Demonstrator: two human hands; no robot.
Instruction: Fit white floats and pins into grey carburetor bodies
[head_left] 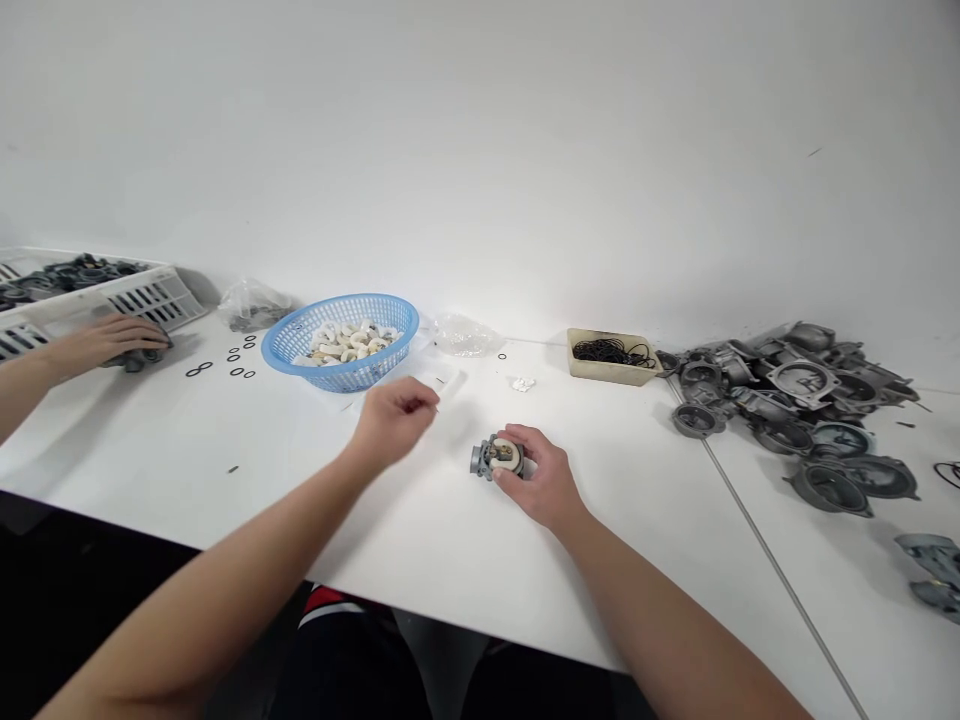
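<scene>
My right hand (541, 478) is wrapped round the right side of a grey metal carburetor body (480, 459), which rests on the white table. A white U-shaped float (507, 463) sits in its upward face, with brass-coloured parts inside the curve. To the left of it, my left hand (396, 420) is raised over the table, thumb and fingertips pinched together. Whatever the pinch holds, if anything, is too small to make out. Just beyond those fingers is a pale translucent strip (452, 385).
A blue basket (277, 350) holds white floats; a beige tray (613, 371) holds black rings. Grey metal castings (806, 385) are heaped at right. At left, another person's hand (124, 340) rests on a dark metal part near a white crate (169, 295). Loose black rings (237, 372) lie nearby.
</scene>
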